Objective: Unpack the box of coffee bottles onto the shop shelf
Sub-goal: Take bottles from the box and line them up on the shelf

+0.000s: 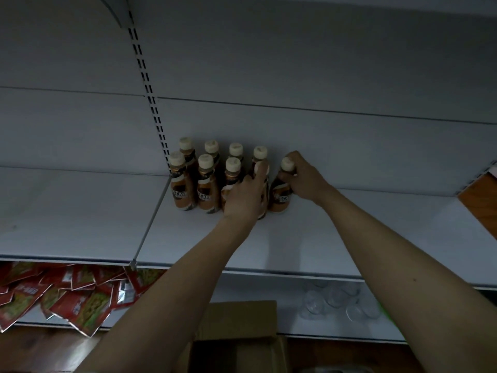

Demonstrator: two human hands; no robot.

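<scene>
**Ana:** White metal shelving fills the view, dim all over. What stands on the shelf (309,238)?

**Ben:** A cluster of brown coffee bottles (207,181) with cream caps, upright, close against the back panel, just right of the slotted upright post (150,103) at the shelf's left end. They stand in two rows, touching or nearly so.

**Ana:** And the hands?

**Ben:** Both reach up to the right end of the cluster. The left hand (246,196) is wrapped around the body of a front-row bottle (262,181), fingers closed on it, its cap partly hidden behind the fingertips. The right hand (304,177) grips the neck of the rightmost bottle (281,192), just under its cap, and that bottle leans a little to the right. Both bottles appear to have their bases on the shelf.

**Ana:** Where is the box?

**Ben:** Cardboard box (239,337), flaps open, sits below at the bottom edge of the view, between the two forearms. I cannot tell what is left inside; it is dark.

**Ana:** Anything else?

**Ben:** On the lower shelf, red packets (67,294) lie in a loose heap toward the left end, and some clear plastic cups (333,297) lie toward the right. An orange-brown panel (481,203) shows at the right edge.
</scene>
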